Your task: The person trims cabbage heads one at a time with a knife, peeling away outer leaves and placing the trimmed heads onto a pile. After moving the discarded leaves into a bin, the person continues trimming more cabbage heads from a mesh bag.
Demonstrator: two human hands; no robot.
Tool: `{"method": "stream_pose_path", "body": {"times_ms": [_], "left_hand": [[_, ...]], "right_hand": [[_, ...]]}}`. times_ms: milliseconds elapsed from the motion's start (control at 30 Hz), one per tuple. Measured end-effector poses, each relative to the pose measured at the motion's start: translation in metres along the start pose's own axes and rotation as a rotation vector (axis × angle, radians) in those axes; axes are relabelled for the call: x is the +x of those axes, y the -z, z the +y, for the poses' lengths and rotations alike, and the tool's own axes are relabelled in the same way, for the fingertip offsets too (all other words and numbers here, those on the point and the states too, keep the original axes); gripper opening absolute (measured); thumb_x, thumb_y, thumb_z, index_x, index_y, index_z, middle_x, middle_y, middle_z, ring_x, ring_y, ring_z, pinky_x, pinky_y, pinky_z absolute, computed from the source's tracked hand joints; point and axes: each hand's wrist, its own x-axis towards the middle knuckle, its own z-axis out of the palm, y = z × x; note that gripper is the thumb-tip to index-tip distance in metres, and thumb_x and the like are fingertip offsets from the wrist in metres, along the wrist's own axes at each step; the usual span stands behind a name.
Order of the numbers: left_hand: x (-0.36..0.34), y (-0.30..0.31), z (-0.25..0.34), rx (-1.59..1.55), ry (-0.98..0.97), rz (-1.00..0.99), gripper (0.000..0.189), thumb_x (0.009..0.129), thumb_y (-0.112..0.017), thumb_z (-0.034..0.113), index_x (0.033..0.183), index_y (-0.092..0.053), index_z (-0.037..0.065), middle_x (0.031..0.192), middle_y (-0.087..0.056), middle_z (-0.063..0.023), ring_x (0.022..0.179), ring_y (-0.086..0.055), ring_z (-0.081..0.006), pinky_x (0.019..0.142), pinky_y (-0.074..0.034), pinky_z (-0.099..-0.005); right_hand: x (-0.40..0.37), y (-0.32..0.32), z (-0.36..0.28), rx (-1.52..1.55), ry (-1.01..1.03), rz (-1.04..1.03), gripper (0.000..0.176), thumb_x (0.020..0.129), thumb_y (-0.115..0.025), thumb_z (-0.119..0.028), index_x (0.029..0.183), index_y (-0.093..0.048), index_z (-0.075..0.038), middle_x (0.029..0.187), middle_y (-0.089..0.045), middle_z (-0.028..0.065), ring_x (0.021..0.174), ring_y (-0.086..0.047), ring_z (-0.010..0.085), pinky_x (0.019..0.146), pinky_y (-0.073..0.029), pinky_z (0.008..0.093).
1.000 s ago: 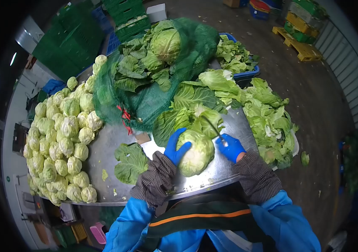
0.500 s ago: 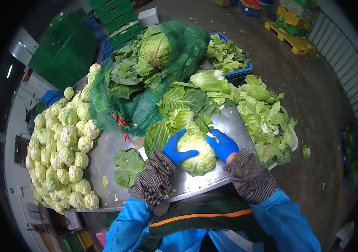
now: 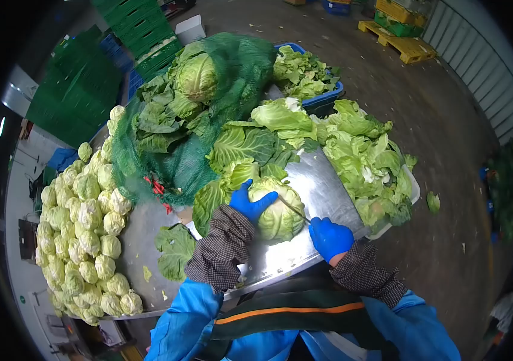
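Observation:
A pale green cabbage (image 3: 282,221) sits on the metal table right in front of me. My left hand (image 3: 250,202), in a blue glove, grips its left side with thumb and fingers spread around it. A thin dark knife (image 3: 293,209) reaches across the right part of the cabbage, its handle closed in my blue-gloved right hand (image 3: 331,237). The tip area is hard to make out against the cabbage. Loose outer leaves (image 3: 245,144) lie just behind the cabbage, and one flat leaf (image 3: 175,253) is left of my left sleeve.
Trimmed cabbages (image 3: 85,222) are piled at the table's left. A green mesh sack (image 3: 232,78) holds a large cabbage (image 3: 196,78). On the right, leaves (image 3: 368,156) heap over a white container (image 3: 414,188); behind is a blue bin (image 3: 334,96) of leaves.
My right hand has left the cabbage's upper right side and moved down and right, with the knife now across the cabbage. The left hand stays on the cabbage. The view has shifted slightly.

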Motion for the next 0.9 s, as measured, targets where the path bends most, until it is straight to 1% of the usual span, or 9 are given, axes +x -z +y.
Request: {"method": "stream_pose_path", "body": {"times_ms": [233, 267, 367, 400, 433, 500, 633, 800, 900], "left_hand": [[0.000, -0.005, 0.010, 0.082, 0.043, 0.063, 0.098, 0.069, -0.076, 0.053, 0.130, -0.039, -0.013, 0.122, -0.054, -0.0304, 0.116, -0.053, -0.0364, 0.099, -0.042, -0.0395], [0.002, -0.007, 0.004, 0.059, 0.035, 0.077, 0.097, 0.068, -0.076, 0.053, 0.130, -0.039, -0.013, 0.122, -0.053, -0.0306, 0.116, -0.052, -0.0367, 0.099, -0.042, -0.0397], [-0.010, -0.015, 0.007, 0.123, -0.028, 0.118, 0.098, 0.067, -0.077, 0.053, 0.130, -0.039, -0.012, 0.121, -0.052, -0.0312, 0.115, -0.052, -0.0377, 0.099, -0.041, -0.0408], [-0.020, -0.020, 0.007, 0.148, -0.062, 0.145, 0.098, 0.065, -0.078, 0.053, 0.129, -0.041, -0.011, 0.119, -0.052, -0.0306, 0.113, -0.053, -0.0390, 0.098, -0.042, -0.0412], [-0.027, -0.020, 0.009, 0.172, -0.096, 0.178, 0.098, 0.063, -0.078, 0.054, 0.129, -0.043, -0.009, 0.118, -0.051, -0.0299, 0.111, -0.053, -0.0404, 0.096, -0.043, -0.0416], [-0.030, -0.013, 0.005, 0.079, -0.069, 0.111, 0.101, 0.065, -0.078, 0.054, 0.134, -0.038, -0.007, 0.123, -0.047, -0.0298, 0.116, -0.050, -0.0393, 0.100, -0.039, -0.0418], [-0.027, -0.010, -0.027, 0.000, -0.193, 0.050, 0.102, 0.065, -0.080, 0.049, 0.138, -0.032, -0.005, 0.131, -0.042, -0.0285, 0.123, -0.043, -0.0370, 0.105, -0.034, -0.0415], [-0.066, 0.001, -0.048, -0.171, -0.359, 0.071, 0.099, 0.068, -0.081, 0.032, 0.142, -0.026, -0.003, 0.134, -0.041, -0.0228, 0.125, -0.042, -0.0318, 0.105, -0.033, -0.0402], [-0.085, -0.009, -0.065, -0.573, -0.263, 0.195, 0.094, 0.072, -0.079, 0.020, 0.144, -0.022, 0.000, 0.136, -0.041, -0.0197, 0.125, -0.043, -0.0285, 0.104, -0.035, -0.0380]], "right_hand": [[0.027, -0.015, 0.014, -0.101, -0.133, 0.038, 0.008, 0.087, -0.051, -0.018, 0.085, -0.053, -0.011, 0.065, -0.058, 0.0092, 0.051, -0.062, 0.0244, 0.043, -0.049, 0.0369], [0.030, -0.023, 0.016, 0.086, -0.200, 0.016, 0.016, 0.090, -0.046, -0.022, 0.083, -0.056, -0.010, 0.069, -0.060, 0.0146, 0.057, -0.062, 0.0343, 0.048, -0.049, 0.0441], [0.051, -0.067, 0.045, 0.451, -0.489, -0.112, 0.023, 0.092, -0.044, -0.026, 0.091, -0.057, -0.007, 0.081, -0.064, 0.0206, 0.070, -0.061, 0.0412, 0.060, -0.049, 0.0497], [0.061, -0.061, 0.060, 0.485, -0.494, -0.097, 0.035, 0.093, -0.043, -0.035, 0.102, -0.057, -0.004, 0.090, -0.064, 0.0236, 0.080, -0.060, 0.0443, 0.070, -0.048, 0.0508], [0.073, -0.034, 0.057, 0.472, -0.533, -0.095, 0.043, 0.092, -0.044, -0.041, 0.112, -0.055, -0.005, 0.090, -0.064, 0.0226, 0.084, -0.061, 0.0419, 0.073, -0.050, 0.0482], [0.081, -0.006, 0.041, 0.521, -0.398, -0.141, 0.046, 0.093, -0.043, -0.042, 0.119, -0.053, -0.007, 0.088, -0.064, 0.0210, 0.087, -0.062, 0.0398, 0.074, -0.050, 0.0467], [0.082, 0.012, -0.006, 0.272, -0.209, 0.014, 0.040, 0.090, -0.052, -0.036, 0.123, -0.051, -0.013, 0.088, -0.064, 0.0191, 0.088, -0.062, 0.0377, 0.074, -0.051, 0.0452], [0.118, -0.081, 0.052, 0.531, -0.263, 0.036, 0.042, 0.084, -0.061, -0.026, 0.124, -0.052, -0.016, 0.100, -0.064, 0.0194, 0.093, -0.062, 0.0374, 0.077, -0.051, 0.0410], [0.125, -0.154, 0.128, 0.616, -0.501, 0.136, 0.039, 0.085, -0.060, -0.024, 0.121, -0.054, -0.012, 0.107, -0.063, 0.0210, 0.095, -0.062, 0.0350, 0.080, -0.050, 0.0397]]}}
